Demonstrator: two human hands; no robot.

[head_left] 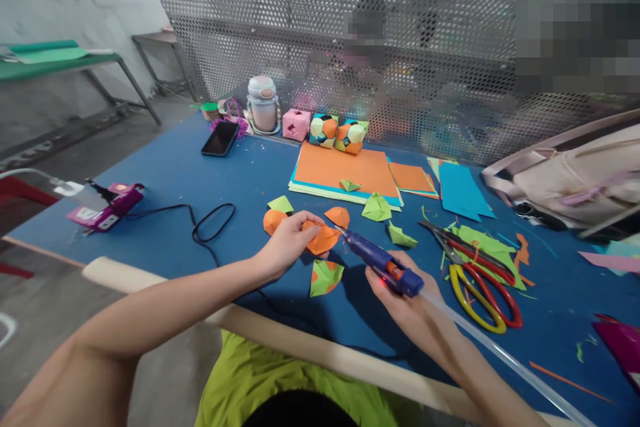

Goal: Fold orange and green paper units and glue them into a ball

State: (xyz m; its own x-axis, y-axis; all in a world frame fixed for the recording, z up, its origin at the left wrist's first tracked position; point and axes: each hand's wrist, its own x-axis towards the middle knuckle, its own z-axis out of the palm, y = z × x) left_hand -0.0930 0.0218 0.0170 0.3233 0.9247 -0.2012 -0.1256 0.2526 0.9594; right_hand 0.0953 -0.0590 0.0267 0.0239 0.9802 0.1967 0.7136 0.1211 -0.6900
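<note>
My left hand [289,240] pinches a folded orange paper piece [323,240] over the blue table. In my right hand [407,293] is a dark blue glue gun [377,255], its tip pointing left at the orange piece's edge and a long clear glue stick [500,353] sticking out of its back. Around the hands lie another orange piece [337,216], green folded pieces [377,207] and a green-and-orange one [326,277]. An orange rounded piece [273,221] sits just left of my left fingers.
Scissors with red and yellow handles [477,297] lie right among green scraps [480,243]. Behind are paper sheets [345,170], paper balls [324,129], a pink paper cube [297,125], a bottle [263,105] and a phone [221,139]. A black cable [195,223] crosses the left side; a bag [575,167] stands right.
</note>
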